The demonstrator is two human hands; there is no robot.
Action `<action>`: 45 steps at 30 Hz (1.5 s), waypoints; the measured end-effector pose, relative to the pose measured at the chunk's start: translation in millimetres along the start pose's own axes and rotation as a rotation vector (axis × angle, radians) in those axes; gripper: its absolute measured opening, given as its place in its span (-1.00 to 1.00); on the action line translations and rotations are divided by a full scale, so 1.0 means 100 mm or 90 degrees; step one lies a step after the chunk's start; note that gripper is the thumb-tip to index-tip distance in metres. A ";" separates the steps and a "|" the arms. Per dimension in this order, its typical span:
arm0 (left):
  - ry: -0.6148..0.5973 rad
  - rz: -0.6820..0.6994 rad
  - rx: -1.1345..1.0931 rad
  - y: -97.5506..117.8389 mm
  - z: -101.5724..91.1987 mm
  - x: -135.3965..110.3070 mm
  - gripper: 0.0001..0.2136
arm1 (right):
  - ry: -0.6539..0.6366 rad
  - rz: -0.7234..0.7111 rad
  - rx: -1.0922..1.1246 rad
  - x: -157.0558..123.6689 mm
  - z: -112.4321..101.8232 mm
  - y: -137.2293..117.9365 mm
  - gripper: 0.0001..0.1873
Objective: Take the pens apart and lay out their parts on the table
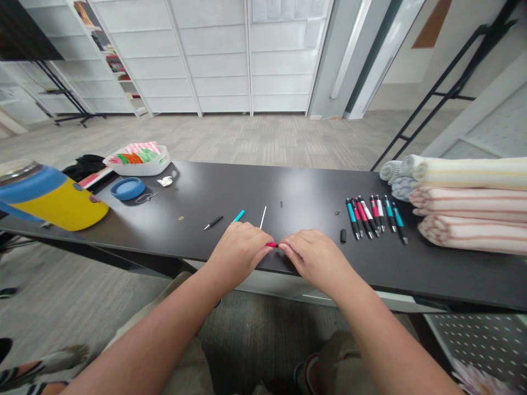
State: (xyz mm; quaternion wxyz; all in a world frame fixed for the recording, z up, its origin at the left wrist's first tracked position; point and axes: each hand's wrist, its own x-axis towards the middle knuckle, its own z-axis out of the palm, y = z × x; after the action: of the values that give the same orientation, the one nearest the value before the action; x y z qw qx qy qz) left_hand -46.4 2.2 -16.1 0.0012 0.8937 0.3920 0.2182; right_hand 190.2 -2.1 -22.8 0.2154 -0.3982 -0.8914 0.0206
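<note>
Over the dark table's front edge, my left hand [242,247] is closed around a red pen barrel [271,244]. Facing it, my right hand [315,253] pinches the dark end of the same pen; the fingers hide most of it. Just beyond my hands lie a thin white refill [263,217] and a turquoise barrel [239,215]. A black pen part with a silver tip [213,222] rests left of them. Right of my right hand are a small black piece [343,236] and a row of pens [373,215] in turquoise, red and white with black grips.
Rolled striped towels [473,203] are stacked at the table's right. On the left stand a yellow and blue bottle [53,197], a blue lid [127,188] and a white basket [162,162] of colourful packets. The dark table [230,184] runs across in front of me.
</note>
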 end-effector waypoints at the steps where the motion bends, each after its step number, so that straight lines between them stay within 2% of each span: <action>1: 0.000 0.000 0.001 0.00 0.00 0.00 -0.84 | -0.004 0.001 0.002 0.00 -0.01 0.00 -0.74; 6: 0.011 0.009 0.009 0.01 0.00 0.00 -0.82 | 0.003 -0.030 -0.019 0.01 -0.01 0.00 -0.76; 12: 0.031 0.027 0.055 0.08 -0.03 0.01 -0.71 | 0.001 -0.012 0.008 0.02 0.03 -0.04 -0.62; 16: 0.058 0.006 0.020 0.09 -0.03 -0.01 -0.82 | 0.011 0.014 0.030 0.01 0.04 -0.03 -0.67; 19: 0.045 0.017 0.041 0.07 0.01 -0.02 -0.73 | 0.025 0.012 0.002 0.01 0.05 -0.01 -0.67; 23: 0.023 0.035 0.057 0.03 0.05 -0.02 -0.80 | 0.006 0.003 -0.021 0.01 0.04 -0.02 -0.66; 30: 0.058 0.045 0.053 0.06 0.00 -0.03 -0.83 | -0.033 0.024 0.039 0.03 -0.07 -0.06 -0.66; 33: 0.046 0.015 0.055 0.04 0.00 -0.03 -0.83 | 0.015 0.099 -0.008 -0.01 -0.22 0.00 -0.66; 36: 0.035 -0.007 0.055 0.00 -0.01 -0.03 -0.82 | 0.103 0.303 -0.183 -0.12 -0.39 0.12 -0.61; 38: 0.027 -0.003 0.054 -0.01 -0.02 -0.02 -0.82 | 0.082 0.406 -0.293 -0.22 -0.46 0.22 -0.65; 40: 0.000 0.035 0.036 0.02 -0.03 -0.01 -0.82 | 0.027 0.440 -0.341 -0.31 -0.47 0.30 -0.70; 42: -0.047 0.096 0.005 0.09 -0.04 -0.01 -0.81 | -0.011 0.433 -0.348 -0.37 -0.44 0.36 -0.75; 45: -0.102 0.174 -0.013 0.27 -0.05 -0.03 -0.79 | -0.030 0.424 -0.337 -0.41 -0.37 0.41 -0.85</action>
State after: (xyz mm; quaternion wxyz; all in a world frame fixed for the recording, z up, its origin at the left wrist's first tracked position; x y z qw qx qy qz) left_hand -30.7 -19.4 -8.1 0.0116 0.9532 0.2633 0.1484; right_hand 257.8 -8.8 -12.6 0.0672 -0.7056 -0.6931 -0.1315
